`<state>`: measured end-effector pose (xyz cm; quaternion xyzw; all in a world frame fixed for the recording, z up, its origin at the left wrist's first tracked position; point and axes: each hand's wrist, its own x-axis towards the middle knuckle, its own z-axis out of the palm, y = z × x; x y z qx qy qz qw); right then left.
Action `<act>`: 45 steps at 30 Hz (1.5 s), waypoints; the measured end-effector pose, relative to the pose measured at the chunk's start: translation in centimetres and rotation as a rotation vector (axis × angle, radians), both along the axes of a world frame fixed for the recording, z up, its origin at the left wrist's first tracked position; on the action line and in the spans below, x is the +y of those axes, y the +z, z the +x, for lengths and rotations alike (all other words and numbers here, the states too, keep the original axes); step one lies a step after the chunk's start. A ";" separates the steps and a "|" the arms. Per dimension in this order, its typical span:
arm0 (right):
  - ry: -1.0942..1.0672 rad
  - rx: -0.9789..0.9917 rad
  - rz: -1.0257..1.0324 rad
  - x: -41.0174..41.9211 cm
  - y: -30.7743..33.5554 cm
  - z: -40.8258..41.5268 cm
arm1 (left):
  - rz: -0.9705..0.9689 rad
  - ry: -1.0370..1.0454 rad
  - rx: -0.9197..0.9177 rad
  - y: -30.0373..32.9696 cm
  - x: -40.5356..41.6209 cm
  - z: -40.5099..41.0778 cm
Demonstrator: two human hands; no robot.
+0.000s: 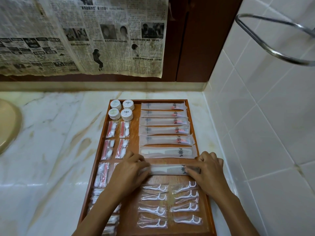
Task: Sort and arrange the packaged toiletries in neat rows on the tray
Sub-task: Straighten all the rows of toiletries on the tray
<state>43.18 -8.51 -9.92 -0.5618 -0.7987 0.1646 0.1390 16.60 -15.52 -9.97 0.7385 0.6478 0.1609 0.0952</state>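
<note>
While both hands [129, 169] [208, 169] grip and hide its ends, the comb packet [167, 169] shows mid-tray [136, 132].

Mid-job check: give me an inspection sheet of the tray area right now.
Surface: marble counter bearing a wooden tray.
Job's things: toothbrush packets in rows, one packaged comb below them, round soaps, cotton swab packs, floss picks.
Clutter: nothing seen.
Grips: left hand and right hand pinch the ends of a second comb packet.
Cables: nothing seen.
Surroundings: newspaper, tiled wall, metal ring, basin edge.
</note>
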 end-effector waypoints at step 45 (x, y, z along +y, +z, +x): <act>-0.005 -0.053 0.032 -3.1 -1.5 1.6 | -0.059 -0.013 -0.056 -1.2 -3.4 0.9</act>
